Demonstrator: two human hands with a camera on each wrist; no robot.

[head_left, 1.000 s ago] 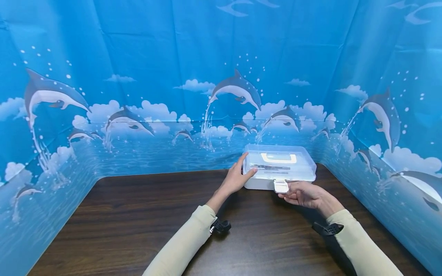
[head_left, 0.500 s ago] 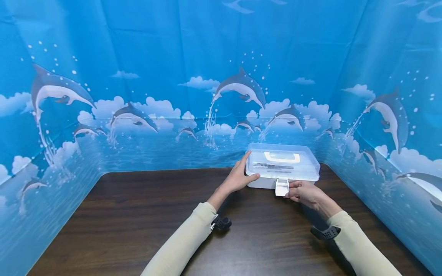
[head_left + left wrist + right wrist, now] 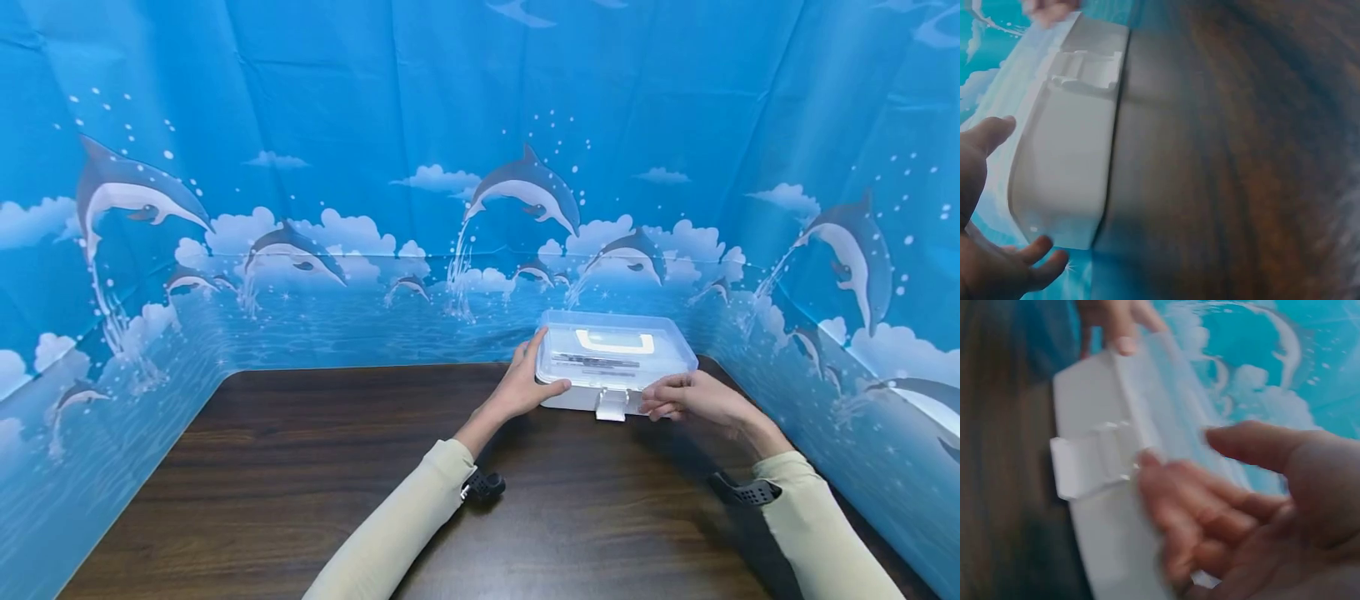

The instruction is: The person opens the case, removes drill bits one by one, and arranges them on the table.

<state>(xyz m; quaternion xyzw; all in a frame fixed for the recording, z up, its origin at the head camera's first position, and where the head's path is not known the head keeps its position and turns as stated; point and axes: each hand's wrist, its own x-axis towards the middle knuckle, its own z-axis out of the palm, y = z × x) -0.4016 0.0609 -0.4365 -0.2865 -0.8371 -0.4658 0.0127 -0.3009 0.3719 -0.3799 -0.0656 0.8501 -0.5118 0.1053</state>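
Box (image 3: 617,377), contents (image 3: 596,362) hazy, right grip (image 3: 1297,519) blurred

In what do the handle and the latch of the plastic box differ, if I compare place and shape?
Place: the handle is on top of the lid, while the latch is on the front wall.
Shape: the handle is a long, thin bracket; the latch is a shorter, broad flap.
Pose: in the head view, the handle stays inside the lid's outline, while the latch reaches below the front wall.
Shared: both look whitish.
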